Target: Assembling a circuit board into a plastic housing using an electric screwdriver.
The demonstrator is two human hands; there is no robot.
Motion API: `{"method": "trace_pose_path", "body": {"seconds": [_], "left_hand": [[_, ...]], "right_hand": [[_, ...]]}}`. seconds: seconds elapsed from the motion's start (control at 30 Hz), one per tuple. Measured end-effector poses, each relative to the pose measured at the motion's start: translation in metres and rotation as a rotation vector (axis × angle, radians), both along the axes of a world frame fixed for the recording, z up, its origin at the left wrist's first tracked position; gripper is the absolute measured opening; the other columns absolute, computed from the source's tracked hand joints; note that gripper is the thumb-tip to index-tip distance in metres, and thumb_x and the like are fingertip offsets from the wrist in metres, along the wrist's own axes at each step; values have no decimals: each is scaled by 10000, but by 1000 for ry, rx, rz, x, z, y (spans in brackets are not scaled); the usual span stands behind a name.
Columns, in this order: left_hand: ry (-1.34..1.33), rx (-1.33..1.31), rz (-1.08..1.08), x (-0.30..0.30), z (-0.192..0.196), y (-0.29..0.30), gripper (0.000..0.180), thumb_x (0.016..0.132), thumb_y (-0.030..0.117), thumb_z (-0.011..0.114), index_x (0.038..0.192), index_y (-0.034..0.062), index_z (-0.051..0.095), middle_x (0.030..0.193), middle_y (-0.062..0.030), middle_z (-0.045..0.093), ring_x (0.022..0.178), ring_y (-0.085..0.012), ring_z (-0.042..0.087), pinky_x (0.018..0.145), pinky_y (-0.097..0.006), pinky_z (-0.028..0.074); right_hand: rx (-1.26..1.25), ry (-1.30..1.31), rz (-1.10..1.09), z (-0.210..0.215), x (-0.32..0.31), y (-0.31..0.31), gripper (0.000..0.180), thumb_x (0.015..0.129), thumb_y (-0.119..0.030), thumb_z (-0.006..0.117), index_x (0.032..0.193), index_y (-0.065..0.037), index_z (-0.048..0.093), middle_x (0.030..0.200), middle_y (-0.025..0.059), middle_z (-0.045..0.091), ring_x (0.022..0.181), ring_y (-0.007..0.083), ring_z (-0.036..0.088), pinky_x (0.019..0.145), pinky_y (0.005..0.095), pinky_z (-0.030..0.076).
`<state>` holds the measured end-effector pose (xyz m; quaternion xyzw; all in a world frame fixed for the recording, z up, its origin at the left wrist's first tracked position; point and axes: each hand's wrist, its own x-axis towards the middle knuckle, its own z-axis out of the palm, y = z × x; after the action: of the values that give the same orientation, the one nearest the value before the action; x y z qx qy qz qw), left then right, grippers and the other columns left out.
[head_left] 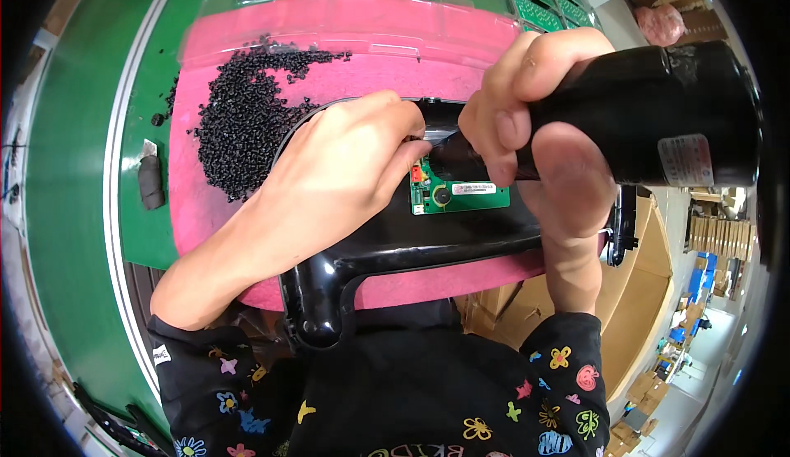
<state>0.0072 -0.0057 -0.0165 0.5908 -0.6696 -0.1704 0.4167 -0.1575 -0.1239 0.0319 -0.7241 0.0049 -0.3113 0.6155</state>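
My right hand (543, 111) is wrapped round a thick black power screwdriver (642, 103), held almost level with its narrow end pointing left. That end reaches over a green circuit board (469, 200), which sits in a glossy black plastic housing (403, 239). My left hand (354, 144) is closed in a pinch beside the driver's tip, above the board's upper left corner. Whatever lies between those fingertips is too small and covered to make out. The board carries a round black part, a red part and a white label.
A heap of tiny black screw-like pieces (243, 132) lies on the pink mat (387, 66), left of the housing. Clear plastic trays (395, 17) and more green boards (535, 13) are at the back. A dark wrapped roll (151, 181) lies left; a cardboard box (638, 280) stands right.
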Motion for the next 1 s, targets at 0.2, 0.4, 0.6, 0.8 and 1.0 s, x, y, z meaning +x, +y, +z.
{"method": "trace_pose_path", "body": {"seconds": [0.2,0.4,0.6,0.8,1.0], "left_hand": [[17,5,-34,2,-3,1,112,844,57,656,909,-34,646,816,-180,624,767,-371,633,668,-420,506],[-68,106,-107,3,1,2,115,822,69,707,864,-31,668,785,-141,638,659,-299,639,586,-354,506],[-28,-62,-222,0,0,-1,104,796,42,714,847,-18,647,785,-121,622,685,-293,632,592,-360,511],[-81,-51,-261,-3,3,-4,118,800,42,709,864,-9,624,815,-113,627,703,-301,631,594,-372,519],[-13,-29,-291,-3,-1,-4,75,803,24,704,830,-12,643,788,-115,651,709,-283,653,623,-349,535]], "right_hand": [[29,-46,-148,1,5,18,355,858,-323,665,1027,-74,476,798,21,497,529,97,457,529,260,369],[254,-271,-60,7,-20,13,291,864,-311,636,1007,-102,493,799,-10,473,541,70,459,598,258,377],[484,-483,-29,13,-32,14,257,860,-245,658,986,-85,500,818,-1,489,581,76,510,654,267,401],[482,-517,8,13,-37,12,288,842,-241,685,997,-80,505,811,4,496,577,78,520,651,266,418],[406,-335,50,11,-37,9,334,836,-276,699,998,-106,462,807,7,507,550,93,524,586,262,423]]}}
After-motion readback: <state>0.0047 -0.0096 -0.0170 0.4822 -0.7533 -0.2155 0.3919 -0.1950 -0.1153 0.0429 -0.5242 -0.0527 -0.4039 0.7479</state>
